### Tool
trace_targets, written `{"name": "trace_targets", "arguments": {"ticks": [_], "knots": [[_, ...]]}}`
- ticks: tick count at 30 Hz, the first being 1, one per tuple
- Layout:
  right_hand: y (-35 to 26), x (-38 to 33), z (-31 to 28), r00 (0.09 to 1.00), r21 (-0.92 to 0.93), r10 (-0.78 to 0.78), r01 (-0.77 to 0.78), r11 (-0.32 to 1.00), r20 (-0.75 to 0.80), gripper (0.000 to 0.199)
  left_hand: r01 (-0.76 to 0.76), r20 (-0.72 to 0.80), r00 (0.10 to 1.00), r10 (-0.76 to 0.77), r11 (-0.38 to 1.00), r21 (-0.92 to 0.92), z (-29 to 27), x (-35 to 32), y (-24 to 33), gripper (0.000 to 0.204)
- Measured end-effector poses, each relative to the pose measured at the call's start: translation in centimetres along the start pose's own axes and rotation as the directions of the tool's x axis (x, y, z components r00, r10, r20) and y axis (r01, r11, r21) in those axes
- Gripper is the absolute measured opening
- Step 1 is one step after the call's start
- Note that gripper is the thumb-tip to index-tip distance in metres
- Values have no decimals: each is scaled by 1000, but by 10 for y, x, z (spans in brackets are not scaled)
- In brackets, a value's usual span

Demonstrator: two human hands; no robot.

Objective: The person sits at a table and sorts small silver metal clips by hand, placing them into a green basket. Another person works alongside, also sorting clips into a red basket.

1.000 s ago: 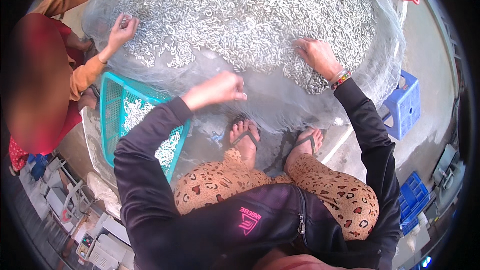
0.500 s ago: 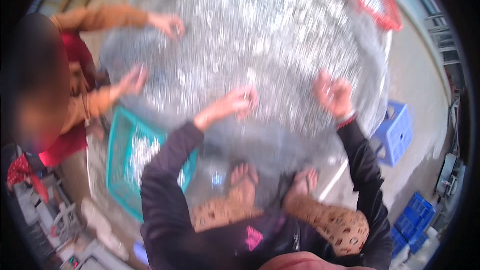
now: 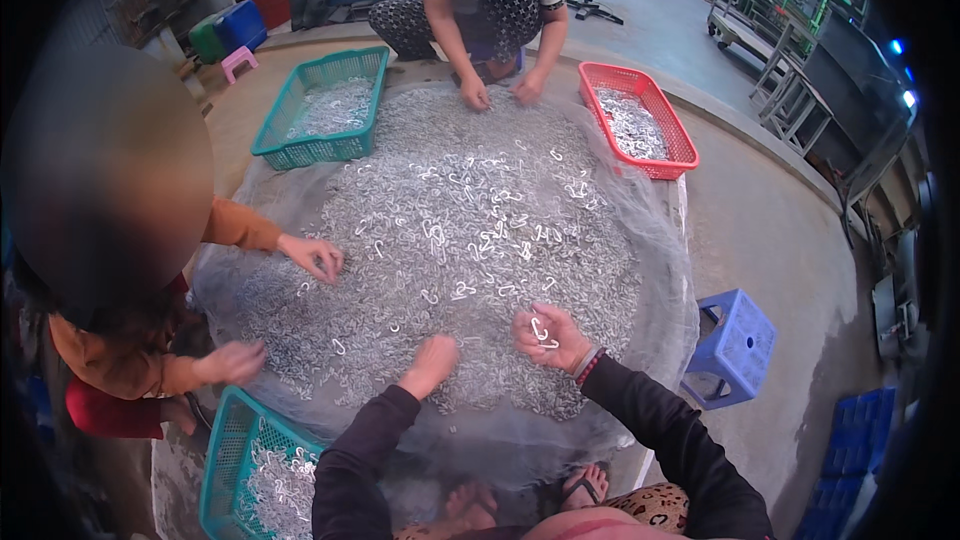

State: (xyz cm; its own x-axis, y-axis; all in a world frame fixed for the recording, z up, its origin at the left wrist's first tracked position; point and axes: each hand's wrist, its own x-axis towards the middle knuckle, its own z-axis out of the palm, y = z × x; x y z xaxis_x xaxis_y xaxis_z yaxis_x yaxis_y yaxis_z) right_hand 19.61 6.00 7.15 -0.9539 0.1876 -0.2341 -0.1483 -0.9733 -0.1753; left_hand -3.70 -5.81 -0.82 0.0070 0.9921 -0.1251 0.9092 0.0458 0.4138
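Note:
A wide pile of small grey metal hooks [image 3: 480, 360] covers the clear plastic sheet [image 3: 655, 270], with brighter white hooks [image 3: 500, 230] scattered over it. My right hand [image 3: 560, 340] is above the near right part of the pile, palm up, fingers curled round a few white hooks [image 3: 541, 332]. Nearer the middle, my left hand [image 3: 432, 362] is closed and low against the pile; its fingertips are hidden, so what it pinches cannot be seen. A teal basket [image 3: 235, 440] holding hooks stands beside my left forearm.
On the left a co-worker's two hands [image 3: 315, 258] reach to the pile; across from me another person's hands [image 3: 478, 95] touch it. Another teal basket [image 3: 320, 152] and a red basket [image 3: 640, 90] stand at the far corners. A blue stool [image 3: 740, 345] is at the right.
The view has tilted up and sharpened, bringing the far person and baskets into sight. My hands are closer together; the right now shows white hooks, the left has closed down at the pile.

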Motion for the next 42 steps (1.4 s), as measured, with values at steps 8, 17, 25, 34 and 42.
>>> {"name": "trace_targets", "arguments": {"ticks": [8,17,25,34,42], "knots": [[6,18,-29,953,-983,-251,-147,112,-171,37,-57,-213,976,42,996,-63,-54,14,-9,38],[25,67,-45,953,-527,-302,-271,-806,-29,16,120,205,978,-20,865,-488,-80,13,8,45],[-9,17,-19,999,-367,-20,32,930,36,18,325,389,911,137,340,-882,-93,-1,23,30],[-5,4,27,981,-564,-9,-102,819,-191,35,137,280,920,273,445,-885,-128,12,63,30],[-2,14,29,886,-742,-357,22,671,-297,13,251,345,937,52,586,-771,-130,3,50,31]]}}
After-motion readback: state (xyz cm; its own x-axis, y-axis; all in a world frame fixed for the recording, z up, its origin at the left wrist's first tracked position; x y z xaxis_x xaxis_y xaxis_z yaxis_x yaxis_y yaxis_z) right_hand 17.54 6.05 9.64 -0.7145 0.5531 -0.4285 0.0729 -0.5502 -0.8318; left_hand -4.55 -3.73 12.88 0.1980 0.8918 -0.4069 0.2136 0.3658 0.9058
